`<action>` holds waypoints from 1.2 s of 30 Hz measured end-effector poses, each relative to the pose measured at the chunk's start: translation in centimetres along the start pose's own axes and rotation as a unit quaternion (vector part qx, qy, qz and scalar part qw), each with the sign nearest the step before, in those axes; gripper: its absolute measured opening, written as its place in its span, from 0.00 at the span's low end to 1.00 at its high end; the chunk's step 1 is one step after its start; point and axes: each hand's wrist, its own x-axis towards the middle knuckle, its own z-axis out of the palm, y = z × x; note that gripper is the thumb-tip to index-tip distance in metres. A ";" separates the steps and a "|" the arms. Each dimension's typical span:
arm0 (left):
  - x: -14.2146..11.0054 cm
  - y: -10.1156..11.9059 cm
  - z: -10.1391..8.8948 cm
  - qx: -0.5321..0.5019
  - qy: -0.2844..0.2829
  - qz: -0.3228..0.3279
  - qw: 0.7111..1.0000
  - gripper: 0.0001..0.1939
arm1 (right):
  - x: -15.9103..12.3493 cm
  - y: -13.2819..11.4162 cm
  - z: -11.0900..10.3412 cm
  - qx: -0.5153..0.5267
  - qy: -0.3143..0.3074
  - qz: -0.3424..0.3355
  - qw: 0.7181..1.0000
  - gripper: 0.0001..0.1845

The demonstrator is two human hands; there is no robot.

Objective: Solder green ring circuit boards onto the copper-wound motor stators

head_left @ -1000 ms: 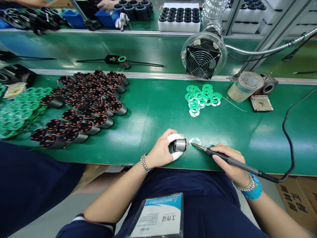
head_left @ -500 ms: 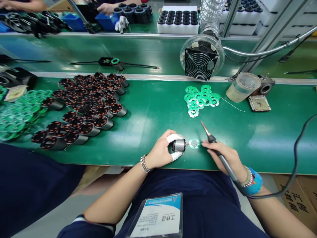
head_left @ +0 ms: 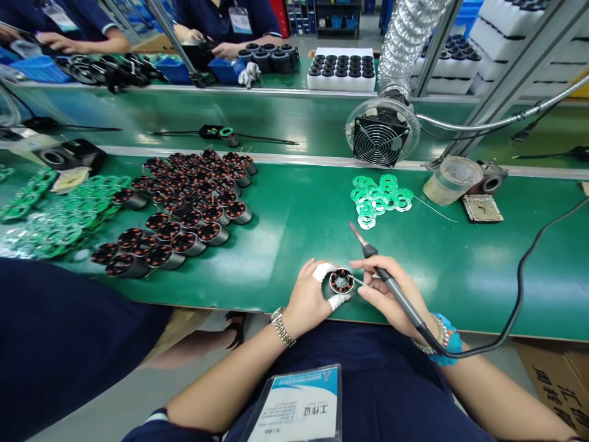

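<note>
Left hand [head_left: 308,296] closed around upright motor [head_left: 341,281], right hand [head_left: 386,293] gripping soldering iron [head_left: 391,281] just beside it, tip angled away, green circuit rings [head_left: 378,197] on surface [head_left: 460,276] ahead of both hands

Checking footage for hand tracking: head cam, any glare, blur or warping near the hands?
Head view: left hand, right hand, soldering iron and motor look fairly sharp, no obvious motion blur; overhead glare washes the green mat to their right; wide-angle warping bows the metal rail behind them.
</note>
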 end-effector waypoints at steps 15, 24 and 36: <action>-1.7 -0.3 -1.7 -0.044 -0.013 -0.031 0.998 0.13 | -0.2 -0.5 0.1 -0.158 -0.084 -0.116 0.977 0.18; -0.2 -0.1 -2.6 -0.216 -0.055 -0.126 0.967 0.06 | 0.6 -0.3 0.1 -0.194 -0.131 -0.176 0.956 0.22; -0.4 -2.4 -3.6 -0.140 -0.086 0.059 0.985 0.09 | 1.8 2.1 0.6 -0.160 -0.091 -0.102 0.978 0.21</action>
